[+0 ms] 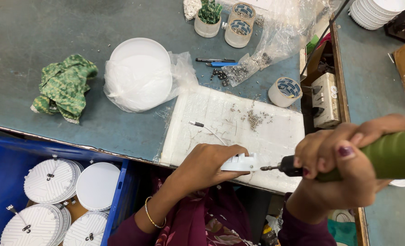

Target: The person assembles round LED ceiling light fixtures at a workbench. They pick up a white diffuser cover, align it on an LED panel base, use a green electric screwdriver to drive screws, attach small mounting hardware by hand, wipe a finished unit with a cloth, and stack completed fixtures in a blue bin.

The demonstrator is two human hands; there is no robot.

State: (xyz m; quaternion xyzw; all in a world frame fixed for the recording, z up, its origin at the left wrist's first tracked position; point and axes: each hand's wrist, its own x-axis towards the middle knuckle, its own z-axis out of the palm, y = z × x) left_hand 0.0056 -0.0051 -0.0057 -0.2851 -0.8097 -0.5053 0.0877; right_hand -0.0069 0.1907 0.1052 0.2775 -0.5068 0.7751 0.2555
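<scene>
A round white lamp housing (240, 162) is held on edge at the near border of the white foam work mat (211, 114), which serves here as the landmark. The left hand (207, 164) is closed over the housing's top and near side, so that only its ribbed right end shows beyond the fingers. The right hand (343, 159) is wrapped fully round the green electric screwdriver (384, 155), held level just right of the mat's near corner, with its dark bit almost touching the housing's edge; whether a screw sits on the bit cannot be told. A thin white lead with a dark plug (207, 128) lies on the mat just beyond the left hand. Loose screws (255, 119) are scattered on the mat's far right part, so a supply is at hand. To the left of the mat and below the table edge, a blue crate (120, 191) holds several stacked white housings (50, 180) with clips on their ribbed backs; whether these are finished or waiting cannot be told. Beyond the mat's far left corner a round white diffuser in a clear bag (139, 75) lies on the table. Judged from this, one fastening on the held housing appears to be in hand, with more units probably left.
</scene>
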